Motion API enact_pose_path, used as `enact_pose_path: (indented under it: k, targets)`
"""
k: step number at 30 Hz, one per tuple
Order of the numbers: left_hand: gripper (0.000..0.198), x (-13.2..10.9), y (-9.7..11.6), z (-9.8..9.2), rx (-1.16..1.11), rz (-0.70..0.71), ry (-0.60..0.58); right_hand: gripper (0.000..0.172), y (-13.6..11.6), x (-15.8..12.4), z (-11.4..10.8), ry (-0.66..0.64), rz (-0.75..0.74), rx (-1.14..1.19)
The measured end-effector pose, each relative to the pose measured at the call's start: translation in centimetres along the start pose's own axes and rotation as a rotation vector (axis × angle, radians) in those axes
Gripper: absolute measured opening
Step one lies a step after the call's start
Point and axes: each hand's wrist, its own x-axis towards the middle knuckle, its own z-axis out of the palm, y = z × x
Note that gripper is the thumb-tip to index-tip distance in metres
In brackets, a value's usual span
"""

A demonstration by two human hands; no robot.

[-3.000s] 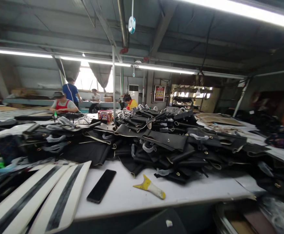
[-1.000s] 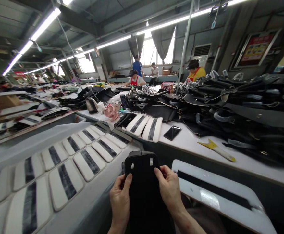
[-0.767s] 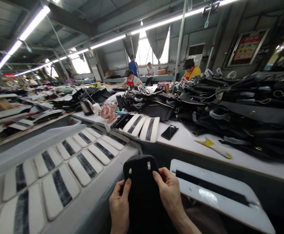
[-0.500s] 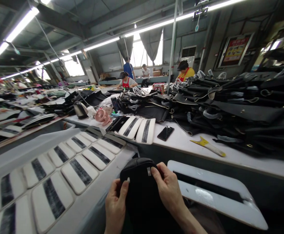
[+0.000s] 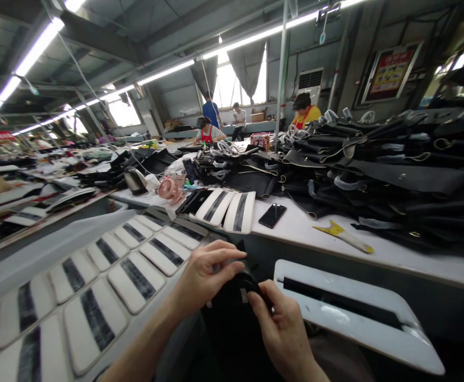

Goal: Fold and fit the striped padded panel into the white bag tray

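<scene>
A black fabric piece (image 5: 232,313) with small white tabs lies low in front of me, bent over at its top. My left hand (image 5: 206,273) reaches across from the left and pinches its upper edge. My right hand (image 5: 281,326) grips the piece from the right, thumb pressed beside a white tab. Both hands are closed on it. To the right of my hands lies a white panel (image 5: 347,313) with a black stripe.
Rows of white pads with dark stripes (image 5: 108,270) cover the grey surface at left. On the white table (image 5: 307,233) lie a phone (image 5: 272,215), a yellow-handled scraper (image 5: 343,236), a pink fan (image 5: 168,188) and a big heap of black bag parts (image 5: 375,164). Several people work at the back.
The view swung left and down from the heap. The black piece came up between my hands, its top got folded over, and my left hand moved up over the top edge.
</scene>
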Motion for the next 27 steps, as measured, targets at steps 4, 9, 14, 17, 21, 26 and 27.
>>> enact_pose_path:
  k: [4,9,14,17,21,26,27]
  targets:
    - [0.018,4.7,1.8,-1.6,-0.021,0.118,-0.597,0.027,0.5,-0.3,0.5,0.013,-0.023,-0.044]
    - [0.022,8.0,1.4,-1.6,0.059,0.144,-0.925,0.027,1.2,-0.2,0.8,0.039,-0.023,-0.033]
    - [0.026,8.7,1.7,-0.8,0.216,0.216,-1.037,0.027,1.7,-0.2,1.3,0.049,-0.005,-0.018]
    - [0.023,8.0,2.0,-0.1,0.35,0.317,-1.022,0.027,2.0,-0.3,1.5,0.028,0.012,0.0]
    - [0.013,7.1,2.2,0.6,0.545,0.446,-0.994,0.026,2.2,-0.1,1.6,0.029,0.019,0.004]
    - [0.02,7.6,1.4,-0.1,0.352,0.365,-0.974,0.028,2.1,0.3,1.4,0.032,0.057,-0.011]
    - [0.018,7.7,1.1,-0.3,0.281,0.33,-0.97,0.028,2.1,0.4,1.3,0.034,0.055,-0.011]
